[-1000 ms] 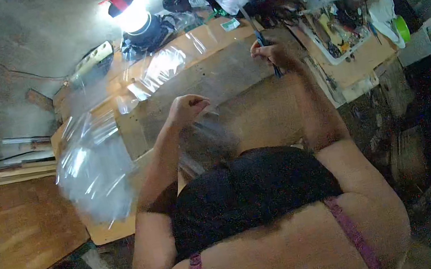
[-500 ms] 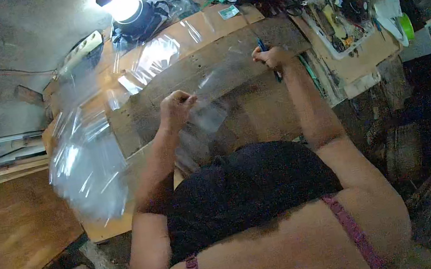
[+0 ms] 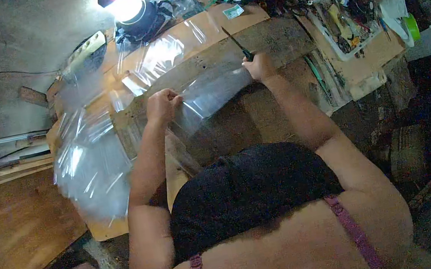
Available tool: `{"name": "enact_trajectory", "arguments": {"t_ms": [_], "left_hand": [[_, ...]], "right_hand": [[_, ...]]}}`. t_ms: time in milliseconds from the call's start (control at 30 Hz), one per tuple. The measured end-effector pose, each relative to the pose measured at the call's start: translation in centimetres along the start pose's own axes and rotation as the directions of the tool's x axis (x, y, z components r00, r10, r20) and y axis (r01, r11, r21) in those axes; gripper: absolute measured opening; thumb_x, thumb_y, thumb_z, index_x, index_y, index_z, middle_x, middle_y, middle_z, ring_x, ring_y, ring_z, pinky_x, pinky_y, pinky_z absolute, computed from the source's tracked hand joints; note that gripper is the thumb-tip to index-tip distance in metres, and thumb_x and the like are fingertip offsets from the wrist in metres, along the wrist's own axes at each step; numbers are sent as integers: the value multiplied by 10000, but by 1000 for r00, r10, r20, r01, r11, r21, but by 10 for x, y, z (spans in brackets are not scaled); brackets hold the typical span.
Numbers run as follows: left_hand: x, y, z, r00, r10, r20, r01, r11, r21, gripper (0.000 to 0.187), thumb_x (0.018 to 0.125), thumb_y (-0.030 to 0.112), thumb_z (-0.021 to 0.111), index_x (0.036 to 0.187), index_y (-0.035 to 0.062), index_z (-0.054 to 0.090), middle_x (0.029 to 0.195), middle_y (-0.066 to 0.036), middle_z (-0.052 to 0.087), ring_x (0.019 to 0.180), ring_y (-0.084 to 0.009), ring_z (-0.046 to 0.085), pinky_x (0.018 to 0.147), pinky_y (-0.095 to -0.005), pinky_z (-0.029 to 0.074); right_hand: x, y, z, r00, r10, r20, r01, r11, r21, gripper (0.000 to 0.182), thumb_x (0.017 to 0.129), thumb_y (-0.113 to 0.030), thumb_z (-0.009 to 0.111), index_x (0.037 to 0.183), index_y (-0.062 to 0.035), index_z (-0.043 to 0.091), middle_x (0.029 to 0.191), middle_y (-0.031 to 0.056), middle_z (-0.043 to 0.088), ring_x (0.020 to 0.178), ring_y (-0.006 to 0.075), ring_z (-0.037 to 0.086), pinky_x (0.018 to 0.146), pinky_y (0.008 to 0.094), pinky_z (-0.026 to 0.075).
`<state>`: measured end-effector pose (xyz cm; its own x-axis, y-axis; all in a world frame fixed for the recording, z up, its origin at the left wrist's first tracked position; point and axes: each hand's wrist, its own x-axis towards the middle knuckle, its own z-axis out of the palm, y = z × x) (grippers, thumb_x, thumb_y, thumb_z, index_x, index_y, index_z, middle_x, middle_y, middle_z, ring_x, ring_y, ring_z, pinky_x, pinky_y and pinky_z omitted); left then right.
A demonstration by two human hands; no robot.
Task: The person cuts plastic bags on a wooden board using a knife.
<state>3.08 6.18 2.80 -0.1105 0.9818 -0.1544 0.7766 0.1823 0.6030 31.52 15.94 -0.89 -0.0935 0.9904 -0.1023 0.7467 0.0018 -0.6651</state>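
My left hand is closed on the left edge of a clear plastic sheet that lies stretched over a dark worn board. My right hand pinches the sheet's right edge and also grips a thin dark-bladed tool whose tip points up and away from me. The sheet spans the gap between both hands. My arms reach forward over my dark-clothed lap.
A heap of clear plastic bags lies at the left on a wooden tabletop. A bright lamp stands at the back. A white tray of small tools and a green cup crowd the right side.
Both hands moved left and toward each other's level. The plastic sheet, loose under the left hand before, is now pulled flat between the hands, and the tool's blade swung upward.
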Motion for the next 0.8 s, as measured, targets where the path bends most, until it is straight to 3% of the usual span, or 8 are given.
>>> {"name": "enact_trajectory", "arguments": {"t_ms": [33,167,233,267,433,533,667,800], "left_hand": [[2,1,-3,999,-21,39,18,996,84,232,659,286,658,755,78,616,713,-105,604,695,-249,592,620,-333,456],[2,4,-5,992,-90,93,69,976,208,214,652,293,657,747,104,624,744,-98,606,728,-250,588,644,-354,451],[0,9,-7,992,-85,88,62,968,242,219,648,298,661,750,107,625,755,-98,606,727,-252,587,641,-355,451],[0,12,-7,994,-79,81,54,960,274,224,644,303,665,752,111,625,765,-99,606,726,-254,587,639,-356,451],[-1,6,-5,996,-59,67,42,971,235,219,641,303,670,729,107,625,727,-97,607,696,-250,591,617,-353,454],[4,5,-8,998,-24,59,8,966,258,216,639,301,672,716,105,625,708,-99,606,686,-250,592,609,-351,454],[6,4,-10,998,-46,35,35,960,278,214,637,298,678,694,102,616,708,-102,601,695,-252,585,619,-356,446],[1,22,-20,999,-39,16,27,888,458,212,662,264,652,723,75,581,740,-101,587,728,-257,571,631,-367,441]], "right_hand": [[-5,-4,-1,994,-97,-45,96,995,-29,202,669,-211,617,764,-34,599,693,168,590,660,315,578,592,389,439],[-12,-13,1,993,-47,-108,35,993,-112,202,667,-172,609,810,-33,579,734,179,582,701,329,564,630,411,437],[-10,-6,3,953,-279,-114,259,952,-162,203,660,-146,612,829,-42,571,788,182,565,749,344,541,650,418,431],[-11,-2,3,954,-275,-118,254,953,-164,203,660,-146,612,829,-42,571,788,182,565,749,344,541,650,418,431],[-13,6,-12,877,-474,77,468,810,-353,280,626,-149,640,895,-95,584,796,150,531,761,311,520,672,396,431],[-14,12,-23,877,-456,148,475,868,-145,274,645,-130,647,917,-138,611,784,102,510,745,294,515,651,402,421],[-8,5,-27,857,-445,258,492,857,-154,356,615,-182,677,962,-183,602,782,131,496,786,295,505,688,386,424],[5,-3,-22,870,-308,386,439,839,-320,547,621,-138,690,1123,-240,497,826,117,499,804,293,513,687,370,428]]}}
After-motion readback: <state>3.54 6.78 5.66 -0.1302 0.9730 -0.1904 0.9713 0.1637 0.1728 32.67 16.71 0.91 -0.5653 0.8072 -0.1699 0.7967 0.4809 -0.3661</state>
